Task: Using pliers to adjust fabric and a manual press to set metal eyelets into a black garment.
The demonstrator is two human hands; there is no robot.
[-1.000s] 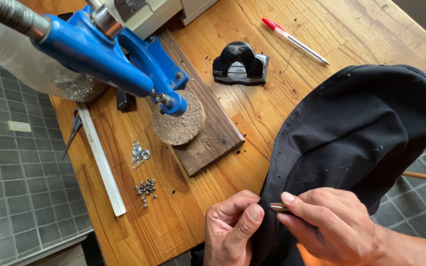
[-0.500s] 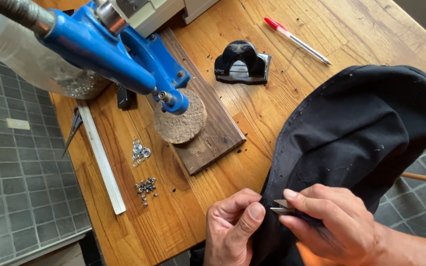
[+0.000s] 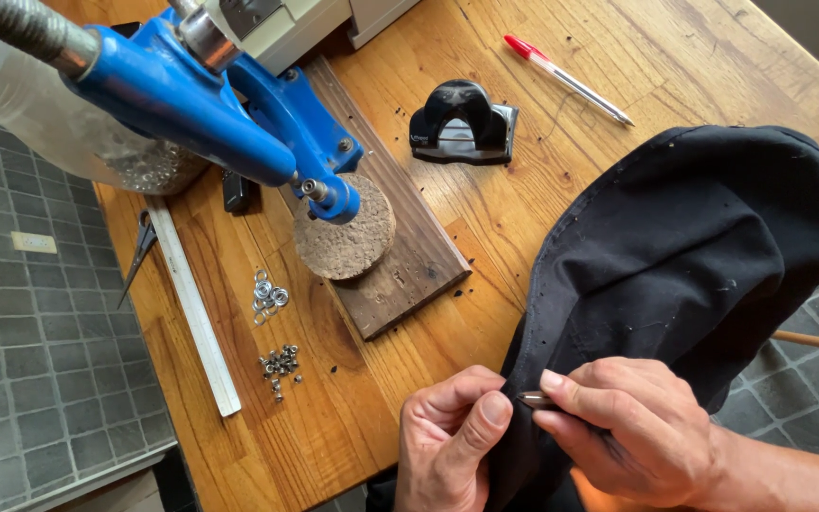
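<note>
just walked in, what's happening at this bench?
A person works on a piece of black fabric at the near edge of a wooden table. The left hand pinches the fabric's edge while the right hand presses a small metal tool against it. A blue hand press on a wooden board sits untouched, with small heaps of eyelets and a metal ruler beside it.

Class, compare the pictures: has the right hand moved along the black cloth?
No. The right hand holds its small tool at the same cloth edge, beside the left hand.
</note>
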